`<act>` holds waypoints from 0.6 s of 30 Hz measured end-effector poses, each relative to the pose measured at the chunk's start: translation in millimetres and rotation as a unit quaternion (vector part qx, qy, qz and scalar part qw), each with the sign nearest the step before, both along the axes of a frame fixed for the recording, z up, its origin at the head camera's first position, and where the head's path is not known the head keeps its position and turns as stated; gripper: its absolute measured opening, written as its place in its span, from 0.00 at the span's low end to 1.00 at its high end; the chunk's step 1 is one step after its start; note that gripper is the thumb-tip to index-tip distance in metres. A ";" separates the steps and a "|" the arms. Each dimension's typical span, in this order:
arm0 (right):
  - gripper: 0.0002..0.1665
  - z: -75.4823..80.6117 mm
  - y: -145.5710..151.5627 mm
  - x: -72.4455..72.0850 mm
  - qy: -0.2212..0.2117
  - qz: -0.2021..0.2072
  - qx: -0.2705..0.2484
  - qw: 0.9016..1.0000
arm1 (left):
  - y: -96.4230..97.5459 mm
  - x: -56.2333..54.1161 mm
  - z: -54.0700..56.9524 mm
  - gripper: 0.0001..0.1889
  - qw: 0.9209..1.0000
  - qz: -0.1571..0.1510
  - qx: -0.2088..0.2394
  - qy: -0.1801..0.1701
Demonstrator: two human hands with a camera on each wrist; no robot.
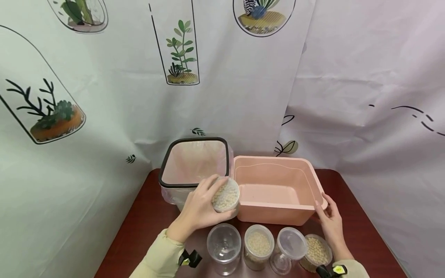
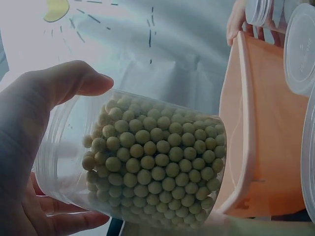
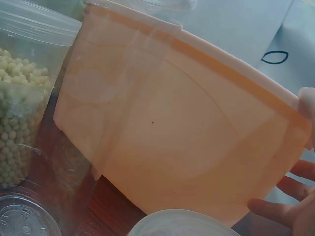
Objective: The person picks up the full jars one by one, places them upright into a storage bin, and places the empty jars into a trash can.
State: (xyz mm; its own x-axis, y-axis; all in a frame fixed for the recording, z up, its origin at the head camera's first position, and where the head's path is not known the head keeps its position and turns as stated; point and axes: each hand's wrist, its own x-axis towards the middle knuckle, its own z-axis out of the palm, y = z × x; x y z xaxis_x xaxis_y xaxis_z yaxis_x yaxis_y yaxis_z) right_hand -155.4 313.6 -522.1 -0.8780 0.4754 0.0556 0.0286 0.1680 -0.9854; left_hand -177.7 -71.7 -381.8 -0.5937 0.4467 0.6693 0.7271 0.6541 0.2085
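Note:
My left hand (image 1: 199,210) grips a clear plastic jar (image 2: 66,147) part filled with round pale beads or beans (image 2: 157,157). It is held above the table, in front of the gap between the lined bin and the pink tub (image 1: 274,213). Thumb and fingers lie on opposite sides of the jar's wall. At the tub's front right corner, my right hand (image 1: 332,227) holds the rim, thumb on top and fingers against the outside. Nothing is visible inside the tub.
A bin (image 1: 163,158) with a black rim and plastic liner stands left of the tub. Along the front are an empty clear jar (image 1: 224,245), a bead-filled jar (image 1: 258,247), another clear container (image 1: 291,245) and a second bead-filled jar (image 1: 317,253). A printed curtain (image 1: 243,96) hangs behind.

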 end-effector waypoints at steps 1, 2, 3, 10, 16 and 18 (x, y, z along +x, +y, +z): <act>0.33 0.5 -0.1 0.0 -0.002 0.000 0.003 1.000 | 2.6 -1.8 0.2 0.40 1.000 -0.002 -0.002 -0.002; 0.33 0.9 -0.2 0.2 -0.003 0.000 0.006 1.000 | 5.4 -3.8 0.7 0.41 1.000 -0.005 -0.004 -0.003; 0.33 1.0 -0.2 0.2 -0.004 0.000 0.004 1.000 | 8.3 -6.0 1.0 0.41 1.000 -0.009 -0.004 -0.004; 0.33 1.2 -0.4 1.0 0.005 0.005 -0.007 1.000 | 28.2 -19.2 4.6 0.40 1.000 -0.027 -0.006 0.002; 0.33 -0.3 0.0 -0.2 0.006 0.007 -0.009 1.000 | 42.7 -31.5 6.6 0.40 1.000 -0.027 0.000 0.006; 0.33 -1.3 0.6 -0.7 0.004 0.006 -0.009 1.000 | 47.7 -36.2 6.2 0.40 0.999 -0.029 -0.007 0.017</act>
State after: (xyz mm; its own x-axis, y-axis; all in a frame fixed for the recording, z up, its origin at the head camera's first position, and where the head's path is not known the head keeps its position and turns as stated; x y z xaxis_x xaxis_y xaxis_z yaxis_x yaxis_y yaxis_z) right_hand -156.1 314.3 -523.4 -0.8831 0.4662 0.0536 0.0190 0.1497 -0.9885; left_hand -213.8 -24.0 -375.7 -0.5435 0.4892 0.6821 0.7707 0.6128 0.1746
